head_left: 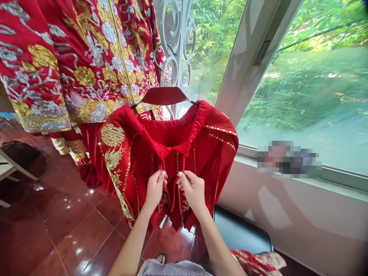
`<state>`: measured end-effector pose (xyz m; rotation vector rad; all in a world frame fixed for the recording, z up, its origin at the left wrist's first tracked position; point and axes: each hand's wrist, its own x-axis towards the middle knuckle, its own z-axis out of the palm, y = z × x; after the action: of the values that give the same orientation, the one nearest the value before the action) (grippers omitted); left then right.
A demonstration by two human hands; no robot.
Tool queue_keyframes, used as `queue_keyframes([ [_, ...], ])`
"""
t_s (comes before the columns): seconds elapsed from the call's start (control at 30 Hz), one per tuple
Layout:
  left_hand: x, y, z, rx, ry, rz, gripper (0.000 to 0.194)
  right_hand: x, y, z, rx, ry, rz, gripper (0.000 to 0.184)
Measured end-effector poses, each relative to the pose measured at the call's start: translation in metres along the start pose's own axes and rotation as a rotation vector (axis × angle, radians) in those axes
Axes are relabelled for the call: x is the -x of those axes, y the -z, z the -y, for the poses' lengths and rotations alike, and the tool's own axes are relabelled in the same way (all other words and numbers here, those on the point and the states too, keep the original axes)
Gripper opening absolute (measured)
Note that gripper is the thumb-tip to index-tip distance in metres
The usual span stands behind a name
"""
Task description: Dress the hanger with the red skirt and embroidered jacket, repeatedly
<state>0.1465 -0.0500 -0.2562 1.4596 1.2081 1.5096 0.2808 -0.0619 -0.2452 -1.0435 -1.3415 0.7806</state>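
A red skirt (217,161) with gold beadwork and sequin motifs hangs in front of me, its gathered waistband facing up. The waistband's two sides are held by the clips of a dark red hanger (165,96). From the front of the waistband come the two ends of a thin red drawstring (163,163). My left hand (155,190) pinches one end between thumb and fingers. The other end is pinched in my right hand (194,191), a short gap away. Loose tails of the cord dangle below both hands against the skirt.
An embroidered red jacket (106,65) hangs at the back left. White scrollwork metal (179,50) stands behind the hanger. At right are a window (310,103) and a black seat (241,230) with red embroidered fabric (258,262) near it. A white chair (14,165) is far left.
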Motion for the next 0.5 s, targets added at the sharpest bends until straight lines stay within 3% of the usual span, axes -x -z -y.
queue_keyframes([
  [0.1,0.031,0.006,0.028,0.098,0.134,-0.031,0.044,0.004,-0.005,-0.006,-0.123,-0.087,0.043,0.029],
  [0.17,0.046,0.007,0.032,0.186,0.220,-0.006,0.043,0.008,-0.010,-0.006,-0.164,-0.108,0.041,0.028],
  [0.33,0.054,-0.005,0.015,0.394,0.405,0.156,0.046,0.016,-0.022,0.010,-0.265,-0.224,0.089,0.034],
  [0.5,0.051,-0.008,0.005,0.336,0.346,0.179,0.044,0.022,-0.030,0.026,-0.430,-0.282,0.026,0.030],
])
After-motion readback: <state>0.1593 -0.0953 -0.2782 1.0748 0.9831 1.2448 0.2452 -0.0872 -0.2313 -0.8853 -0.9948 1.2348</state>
